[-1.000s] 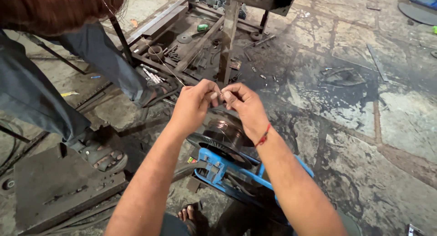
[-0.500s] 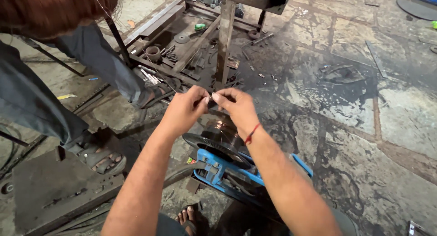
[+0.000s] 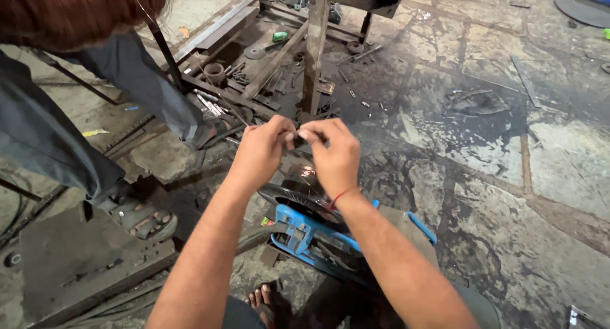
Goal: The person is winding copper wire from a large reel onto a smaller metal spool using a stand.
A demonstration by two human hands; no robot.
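OK, both hands raised together at frame centre, above a dark round coil part w/ copper-coloured winding visible in its middle. Left hand w/ fingers curled, thumb and forefinger tips pinched shut on a small item held between both hands; too small to tell what it is, maybe a thin wire end. Right hand likewise pinched on same small item, fingertips touching left hand's tips, other fingers folded; red thread tied round its wrist. Coil part sitting just below hands on a blue metal frame, partly hidden by right forearm. Bare toes in a sandal visible low, between the forearms. Another person at upper left: dark trousers, sandalled foot resting near a flat dark steel plate on the floor. Behind hands, a rusty upright post on a steel base frame littered w/ small rings, bolts, scraps. Stone floor stained dark, oily, to the right.
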